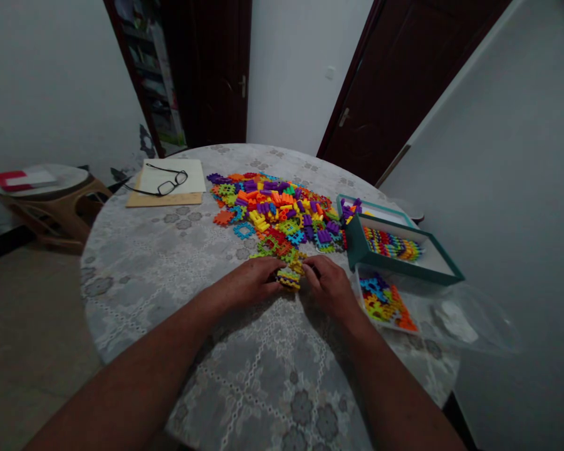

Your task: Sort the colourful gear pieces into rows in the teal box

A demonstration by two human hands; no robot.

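Both of my hands meet near the middle of the round table. My left hand and my right hand have their fingers closed on a small stack of joined plastic blocks, yellow with blue and purple, resting on the tablecloth. Just beyond it spreads a big pile of loose interlocking blocks in orange, purple, yellow, green and blue.
A teal box with sorted blocks stands at the right, a clear bag with more blocks in front of it. Glasses lie on papers at the far left. A wooden stool stands left of the table; two dark doors behind.
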